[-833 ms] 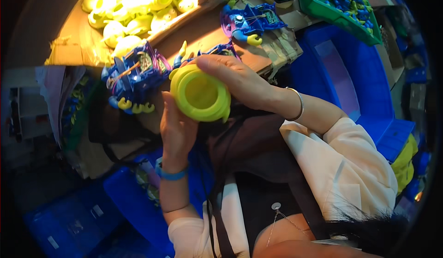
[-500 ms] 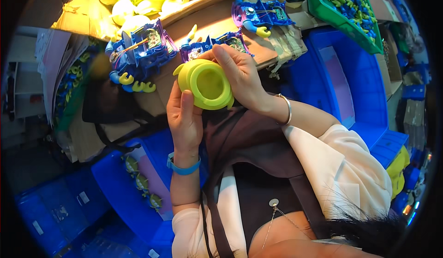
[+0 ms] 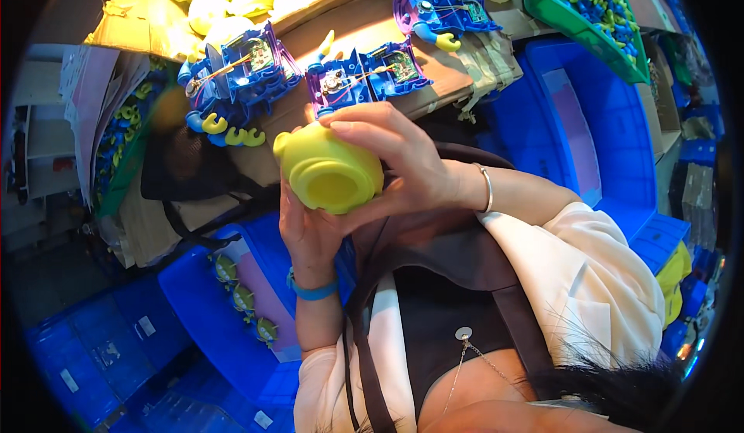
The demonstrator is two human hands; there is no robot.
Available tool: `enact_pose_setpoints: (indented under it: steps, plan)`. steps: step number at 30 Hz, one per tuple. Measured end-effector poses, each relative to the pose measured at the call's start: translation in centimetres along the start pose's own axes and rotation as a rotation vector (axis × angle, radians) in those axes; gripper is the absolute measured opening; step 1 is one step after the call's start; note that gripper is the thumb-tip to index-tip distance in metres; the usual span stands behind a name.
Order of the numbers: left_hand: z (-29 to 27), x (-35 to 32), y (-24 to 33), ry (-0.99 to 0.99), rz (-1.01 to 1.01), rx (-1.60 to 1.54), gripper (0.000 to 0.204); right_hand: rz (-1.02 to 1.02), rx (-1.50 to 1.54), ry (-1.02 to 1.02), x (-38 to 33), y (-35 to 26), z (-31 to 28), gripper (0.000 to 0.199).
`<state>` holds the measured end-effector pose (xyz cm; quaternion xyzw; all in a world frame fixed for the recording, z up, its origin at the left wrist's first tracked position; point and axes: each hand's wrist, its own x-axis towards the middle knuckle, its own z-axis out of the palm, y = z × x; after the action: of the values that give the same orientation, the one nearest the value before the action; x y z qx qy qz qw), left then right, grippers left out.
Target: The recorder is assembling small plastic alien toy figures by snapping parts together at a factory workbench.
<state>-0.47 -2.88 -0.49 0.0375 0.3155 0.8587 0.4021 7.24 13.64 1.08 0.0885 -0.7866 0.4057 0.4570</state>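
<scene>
cluttered bench (image 3: 372, 30) w/ blue toy bodies (image 3: 364, 76); both hands, left hand (image 3: 310, 227) & right hand (image 3: 395, 162), stay clamped on yellow-green shell (image 3: 329, 173), now tilted rim-down, lower vs before.

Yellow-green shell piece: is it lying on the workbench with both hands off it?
No: the yellow-green shell piece is held up between the left hand and the right hand, above the workbench.
</scene>
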Motion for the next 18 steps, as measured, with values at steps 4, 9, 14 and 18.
enact_pose_setpoints:
  steps: [4,9,14,18]
  plan:
    - [0.3,0.3,-0.5,-0.244,0.125,-0.003,0.059,0.159,-0.009,-0.045,-1.2,-0.8,0.0,0.093]
    - [1.4,-1.0,-0.1,-0.199,0.189,-0.030,0.076,-0.158,0.042,-0.188,-1.3,0.9,-0.8,0.066]
    - [0.3,-1.5,2.9,-0.208,-0.320,0.659,0.087,-0.231,0.063,-0.512,-0.1,1.3,-1.0,0.046]
    - [-1.2,-2.3,2.7,-0.143,-0.289,0.665,0.074,-0.064,0.289,-0.796,2.5,1.3,-0.9,0.061]
